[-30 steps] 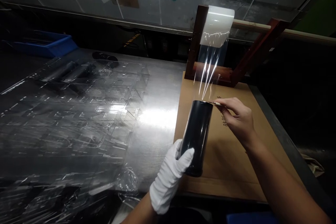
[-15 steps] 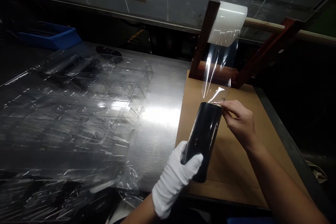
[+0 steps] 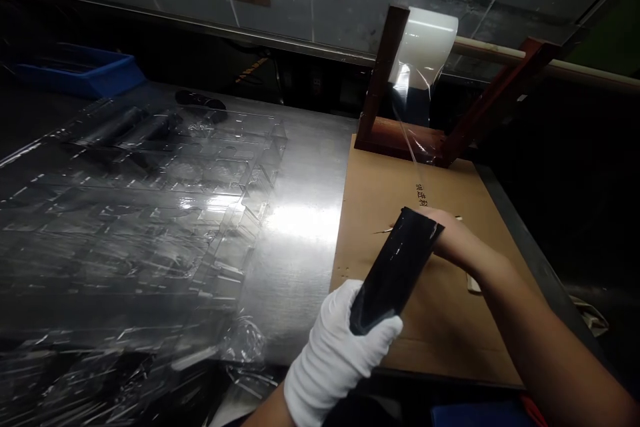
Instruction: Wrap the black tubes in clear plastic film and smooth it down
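Observation:
My left hand [image 3: 345, 350], in a white glove, grips the lower end of a smooth black cylinder [image 3: 397, 267]. The cylinder is tilted, its upper end leaning away to the right. My bare right hand [image 3: 450, 233] is behind that upper end, with its fingers mostly hidden. A thin pointed metal tip [image 3: 383, 231] shows just left of the cylinder; whether my right hand holds it is hidden. Beyond the hands, a roll of clear film [image 3: 429, 37] hangs on a reddish-brown wooden stand [image 3: 383, 80], its loose end trailing down.
Brown cardboard [image 3: 370, 180] covers the right part of the metal table [image 3: 305, 167]. Clear plastic trays [image 3: 190, 193] spread over the left, with black cylinders at the back. A blue bin [image 3: 110, 77] stands at the far left. A small white object [image 3: 473, 284] lies beside my right forearm.
The right hand has let go of the film at the cylinder's top and moved behind the cylinder. The film now hangs apart from it. The left hand has tilted the cylinder further right.

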`<state>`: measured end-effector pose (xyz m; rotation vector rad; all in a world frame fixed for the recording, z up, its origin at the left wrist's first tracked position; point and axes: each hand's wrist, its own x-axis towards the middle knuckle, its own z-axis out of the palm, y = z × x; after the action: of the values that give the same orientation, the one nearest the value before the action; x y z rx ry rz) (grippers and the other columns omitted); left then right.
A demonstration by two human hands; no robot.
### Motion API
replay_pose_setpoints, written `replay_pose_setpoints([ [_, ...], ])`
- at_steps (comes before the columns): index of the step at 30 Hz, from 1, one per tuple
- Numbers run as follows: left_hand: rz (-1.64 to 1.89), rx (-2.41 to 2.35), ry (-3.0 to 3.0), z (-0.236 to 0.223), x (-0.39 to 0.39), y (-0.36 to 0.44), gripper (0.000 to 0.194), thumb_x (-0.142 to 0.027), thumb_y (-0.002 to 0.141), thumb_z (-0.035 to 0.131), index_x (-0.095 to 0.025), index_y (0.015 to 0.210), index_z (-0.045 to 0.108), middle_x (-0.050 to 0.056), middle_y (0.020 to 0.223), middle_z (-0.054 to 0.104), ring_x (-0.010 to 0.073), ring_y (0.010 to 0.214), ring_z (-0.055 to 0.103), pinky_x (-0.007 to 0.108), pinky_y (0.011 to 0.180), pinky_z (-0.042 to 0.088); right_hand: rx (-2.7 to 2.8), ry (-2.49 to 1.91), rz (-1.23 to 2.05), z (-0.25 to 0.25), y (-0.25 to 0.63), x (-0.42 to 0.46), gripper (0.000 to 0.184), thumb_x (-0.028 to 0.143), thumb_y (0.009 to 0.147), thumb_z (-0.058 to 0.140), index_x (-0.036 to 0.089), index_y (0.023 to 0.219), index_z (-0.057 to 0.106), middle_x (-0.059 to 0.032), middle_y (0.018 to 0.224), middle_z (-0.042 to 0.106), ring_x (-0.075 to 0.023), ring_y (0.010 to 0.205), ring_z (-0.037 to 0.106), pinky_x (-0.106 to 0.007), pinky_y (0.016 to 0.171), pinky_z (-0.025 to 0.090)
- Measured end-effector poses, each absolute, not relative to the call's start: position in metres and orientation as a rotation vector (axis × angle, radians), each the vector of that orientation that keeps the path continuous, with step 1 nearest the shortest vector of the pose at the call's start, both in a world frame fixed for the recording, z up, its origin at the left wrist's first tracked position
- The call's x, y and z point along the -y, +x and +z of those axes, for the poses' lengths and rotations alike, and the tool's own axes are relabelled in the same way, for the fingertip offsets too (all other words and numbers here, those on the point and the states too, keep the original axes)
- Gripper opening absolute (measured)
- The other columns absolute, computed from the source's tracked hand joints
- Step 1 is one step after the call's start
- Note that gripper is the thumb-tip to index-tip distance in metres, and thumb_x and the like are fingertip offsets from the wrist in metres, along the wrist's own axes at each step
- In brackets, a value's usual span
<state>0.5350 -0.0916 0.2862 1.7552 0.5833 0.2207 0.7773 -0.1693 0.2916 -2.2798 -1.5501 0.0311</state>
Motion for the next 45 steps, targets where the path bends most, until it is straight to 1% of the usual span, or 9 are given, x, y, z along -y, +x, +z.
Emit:
replay_pose_setpoints([
  [6,0.209,-0.561,1.694,0.287,0.093,0.526,0.02,-0.041,0.082,0.061,-0.023,0.092,0.059,-0.001,0.081,0.062,0.0142,0.07,0.057,0.026,0.067,0.047,1.274,-2.24,-0.019,0.24,0.75,0.182,0.019,0.029,0.085,0.053,0.028,0.095,0.069,-0.0063,0.091,0.07,-0.0259,0.089,0.063,-0.045,0.081,0.051],
  [12,0.22,-0.509,1.761,0.286,0.103,0.52,0.017,-0.036,0.084,0.059,-0.022,0.093,0.059,0.0,0.083,0.064,0.0147,0.073,0.059,0.026,0.071,0.047,0.902,-1.961,-0.014,0.286,0.724,0.204,0.042,0.038,0.094,0.036,0.026,0.134,0.042,-0.0092,0.133,0.051,-0.024,0.123,0.048,-0.046,0.1,0.041],
  [15,0.172,-0.45,1.821,0.286,0.112,0.516,0.015,-0.036,0.086,0.055,-0.02,0.088,0.057,0.0,0.079,0.062,0.0141,0.069,0.057,0.026,0.066,0.047,0.966,-1.944,0.237,0.32,0.703,0.203,0.047,0.04,0.08,0.061,0.026,0.125,0.054,-0.0063,0.117,0.062,-0.024,0.108,0.057,-0.039,0.093,0.044],
  [18,0.15,-0.412,1.897,0.284,0.121,0.508,0.017,-0.036,0.087,0.053,-0.019,0.088,0.056,0.002,0.077,0.061,0.015,0.068,0.057,0.028,0.067,0.047,0.851,-1.954,0.293,0.333,0.688,0.2,0.022,0.036,0.08,0.061,0.02,0.091,0.071,-0.0035,0.085,0.069,-0.0192,0.082,0.063,-0.029,0.076,0.047],
  [25,0.15,-0.308,1.95,0.284,0.133,0.484,0.019,-0.034,0.084,0.054,-0.018,0.092,0.057,0.004,0.075,0.063,0.0183,0.069,0.06,0.031,0.068,0.05,0.728,-1.789,0.688,0.334,0.693,0.224,0.036,0.042,0.086,0.052,0.016,0.079,0.075,0.0051,0.049,0.043,-0.0075,0.049,0.041,-0.022,0.052,0.032],
  [30,0.165,-0.267,1.858,0.294,0.151,0.461,0.017,-0.035,0.08,0.057,-0.019,0.084,0.06,0.003,0.074,0.065,0.0185,0.069,0.062,0.029,0.067,0.049,0.514,-1.509,0.976,0.314,0.694,0.255,0.037,0.036,0.071,0.073,0.017,0.102,0.07,0.0014,0.064,0.06,-0.0112,0.062,0.054,-0.022,0.056,0.038],
  [36,0.014,-0.344,1.612,0.291,0.163,0.445,0.025,-0.037,0.079,0.063,-0.019,0.096,0.065,0.003,0.085,0.07,0.0224,0.091,0.065,0.027,0.079,0.05,0.232,-1.45,0.752,0.25,0.612,0.302,0.033,0.048,0.076,0.065,0.017,0.086,0.068,-0.004,0.075,0.065,-0.0149,0.066,0.058,-0.027,0.061,0.045],
  [40,-0.104,-0.349,1.327,0.281,0.174,0.454,0.034,-0.04,0.079,0.063,-0.017,0.105,0.063,0.008,0.105,0.07,0.0268,0.103,0.063,0.035,0.09,0.049,0.114,-1.289,0.679,0.231,0.531,0.338,0.054,0.061,0.088,0.042,0.016,0.104,0.065,-0.0088,0.088,0.065,-0.0181,0.077,0.061,-0.032,0.07,0.048],
  [45,-0.245,-0.283,1.278,0.276,0.205,0.471,0.04,-0.04,0.08,0.062,-0.021,0.116,0.058,0.007,0.113,0.069,0.027,0.108,0.062,0.039,0.094,0.049,0.192,-1.322,0.487,0.236,0.482,0.36,0.09,0.054,0.06,0.079,0.022,0.136,0.044,-0.0077,0.109,0.062,-0.0255,0.1,0.058,-0.039,0.092,0.043],
])
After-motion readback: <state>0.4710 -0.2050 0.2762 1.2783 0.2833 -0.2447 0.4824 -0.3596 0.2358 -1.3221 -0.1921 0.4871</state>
